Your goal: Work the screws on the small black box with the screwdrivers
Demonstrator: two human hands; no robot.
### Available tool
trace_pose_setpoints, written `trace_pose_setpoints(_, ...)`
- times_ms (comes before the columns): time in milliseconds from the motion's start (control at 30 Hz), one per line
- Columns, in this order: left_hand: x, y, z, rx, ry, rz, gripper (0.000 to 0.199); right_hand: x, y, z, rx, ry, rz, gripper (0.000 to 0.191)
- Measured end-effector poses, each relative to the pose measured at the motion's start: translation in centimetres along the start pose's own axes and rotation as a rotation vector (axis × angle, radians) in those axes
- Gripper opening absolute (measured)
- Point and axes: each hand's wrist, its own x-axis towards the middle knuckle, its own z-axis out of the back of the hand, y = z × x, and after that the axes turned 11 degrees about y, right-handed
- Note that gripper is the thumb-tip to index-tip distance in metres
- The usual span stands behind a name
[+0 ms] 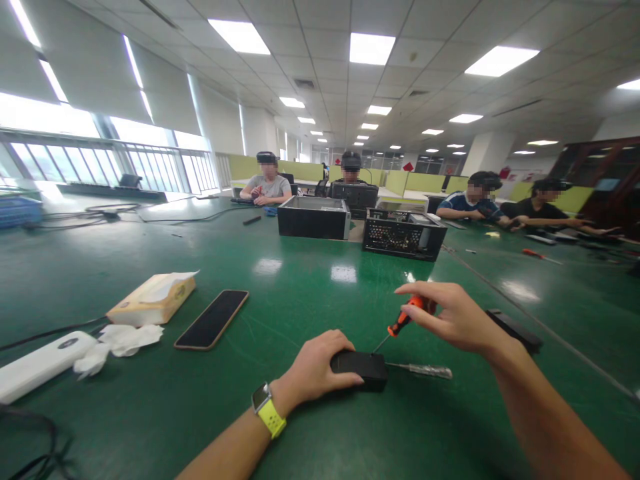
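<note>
A black rectangular block, like a small power adapter, lies on the green table. My left hand, with a yellow-strapped watch on its wrist, is closed around the block's left end. An orange and black screwdriver slants down to the block's far edge, its tip touching there or just behind it. My right hand has its thumb and fingers around the screwdriver's handle; the other fingers are partly hidden. A second screwdriver with a clear handle lies right of the block, its shaft pointing toward it.
A phone, a tissue pack, crumpled tissues and a white power strip lie left. Another black block lies right of my right hand. Two computer cases stand ahead. Several people sit across the table.
</note>
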Motion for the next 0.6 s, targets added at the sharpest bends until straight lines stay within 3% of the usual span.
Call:
trace_pose_setpoints(467, -0.01, 0.01, -0.03, -0.003, 0.003, 0.003, 0.043, 0.17, -0.33, -0.46, 0.084, -0.031, 0.041, 0.030)
trace_pose_setpoints(600, 0.02, -0.05, 0.04, -0.002, 0.004, 0.004, 0.043, 0.13, -0.37, -0.45, -0.008, -0.028, -0.017, 0.030)
